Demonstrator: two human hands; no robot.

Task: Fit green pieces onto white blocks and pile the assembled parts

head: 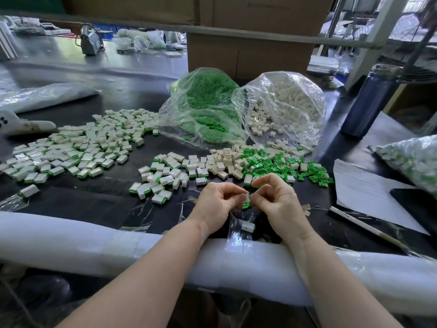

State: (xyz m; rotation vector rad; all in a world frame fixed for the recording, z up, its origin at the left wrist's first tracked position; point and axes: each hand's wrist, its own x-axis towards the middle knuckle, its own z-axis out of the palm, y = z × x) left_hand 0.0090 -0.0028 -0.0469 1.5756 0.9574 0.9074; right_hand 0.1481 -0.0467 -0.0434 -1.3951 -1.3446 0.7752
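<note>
- At 9 o'clock on the dark tabletop [99, 192] lies a broad pile of assembled parts [71, 152], white blocks with green edges.
- Nearer the centre, at about 10 o'clock from the hands, a smaller scatter of assembled parts [160, 178] sits just beside the loose stock.
- The left hand [217, 204], at 6 o'clock low in the middle, has its grip curled, fingertips pinching a small white block [247, 197] held against the right hand.
- One assembled part [247, 226] lies alone between the two wrists, on a scrap of clear film.
- The right hand [276, 197] has its grip curled too, thumb and fingers pinching a green piece [246, 205] that touches the white block.
- At 12 o'clock stand two open clear bags: the green-piece bag [203, 110] and, to its right, the white-block bag [283, 107], the two touching.
- In front of the bags, loose white blocks [227, 162] and loose green pieces [279, 164] mingle.
- At 3 o'clock lie a paper sheet [369, 195], a dark bottle [371, 105], and a filled bag [411, 162].
</note>
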